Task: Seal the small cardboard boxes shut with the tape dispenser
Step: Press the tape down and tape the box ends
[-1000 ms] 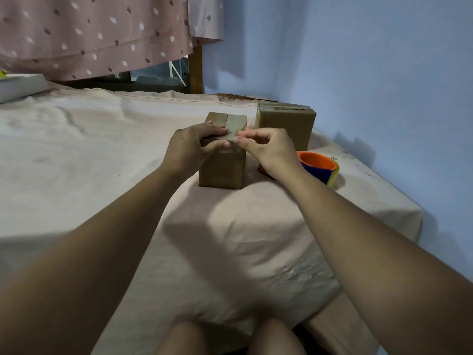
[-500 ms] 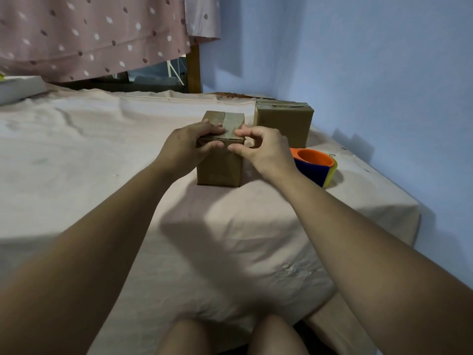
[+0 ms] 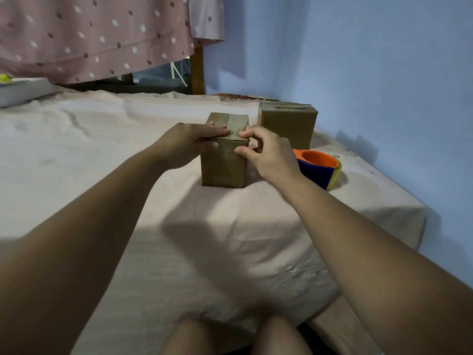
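Observation:
A small cardboard box [image 3: 222,167] stands upright on the bed in front of me, with a strip of brown tape [image 3: 236,123] running over its top and down its front. My left hand [image 3: 186,143] holds the box's top left front edge, fingers lying on top and thumb on the front. My right hand [image 3: 267,153] pinches the top right front corner, index fingertip on the top edge and thumb on the front face by the tape. The orange, blue and yellow tape dispenser [image 3: 321,167] lies on the bed just right of my right hand, untouched.
A second, larger cardboard box [image 3: 288,124] with tape on top stands behind and to the right, near the blue wall [image 3: 384,73]. The pink sheet [image 3: 115,139] stretches to the left. A white object [image 3: 23,90] lies far left. The bed's edge [image 3: 419,221] drops off at right.
The tape end that my fingers held up over the box's front edge now lies flat on the box. Both hands have settled lower on the top front edge.

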